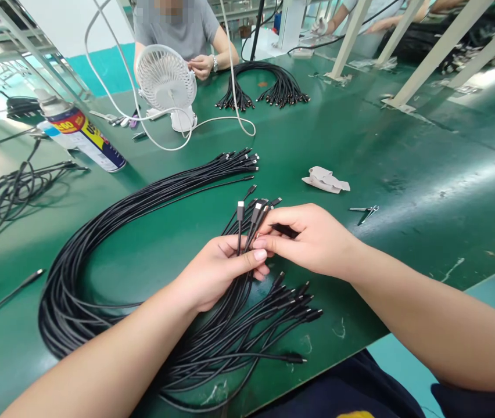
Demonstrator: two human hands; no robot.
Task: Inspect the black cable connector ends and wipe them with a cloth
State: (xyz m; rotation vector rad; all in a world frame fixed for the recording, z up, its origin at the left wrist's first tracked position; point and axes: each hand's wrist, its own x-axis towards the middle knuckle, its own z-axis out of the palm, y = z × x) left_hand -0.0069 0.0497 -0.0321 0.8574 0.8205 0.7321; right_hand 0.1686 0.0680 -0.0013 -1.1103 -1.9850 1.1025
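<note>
My left hand (234, 264) is closed around several black cables (244, 284), whose plug ends stick up above the thumb. Against that bunch, my right hand (300, 238) pinches a cable plug (258, 235) between thumb and fingertips, partly hidden. A slim dark object (283, 230) also lies inside the right hand; its kind cannot be made out. The rest of the cable bundle (112, 215) curves in a wide loop on the green table, one set of ends beyond my hands and another set of plugs (295, 299) below them.
Beyond the loop stand a white fan (167, 75) and a spray can (86, 136). Crumpled paper (326, 180) and a small metal tool (365, 211) lie to the right. Loose cables (16, 191) are at left. Across the table sits a person (182, 35) near another cable bundle (269, 72).
</note>
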